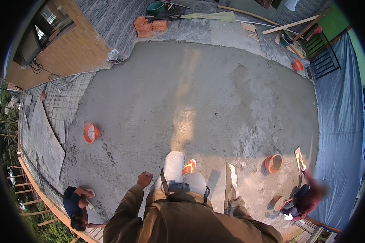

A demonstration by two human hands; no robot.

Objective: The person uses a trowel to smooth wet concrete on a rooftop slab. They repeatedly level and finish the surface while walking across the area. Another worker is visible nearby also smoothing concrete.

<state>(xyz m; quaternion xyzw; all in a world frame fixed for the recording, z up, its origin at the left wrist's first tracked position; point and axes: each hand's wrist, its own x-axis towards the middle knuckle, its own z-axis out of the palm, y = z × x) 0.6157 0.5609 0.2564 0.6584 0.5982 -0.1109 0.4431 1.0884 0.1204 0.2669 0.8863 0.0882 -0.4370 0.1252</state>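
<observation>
I stand on wet grey concrete (142,101) with one foot in an orange sandal (189,167) ahead of me. My left hand (144,179) is closed in a fist beside my leg; whatever it may hold is hidden. My right hand (236,202), in a grey covering, grips the near end of a long narrow board (232,178) with pale, patchy residue, lying along the concrete to my right. A loose grey rectangular strip (213,182), possibly a shadow or a plate, shows between my leg and the board.
Co-workers crouch at lower left (75,204) and right (312,194), the right one with a long trowel (298,158). Orange buckets (91,133) (273,163) stand on the slab. Rebar mesh and metal sheet (48,137) border the left edge; blue tarpaulin (338,129) the right; bricks (150,26) sit behind.
</observation>
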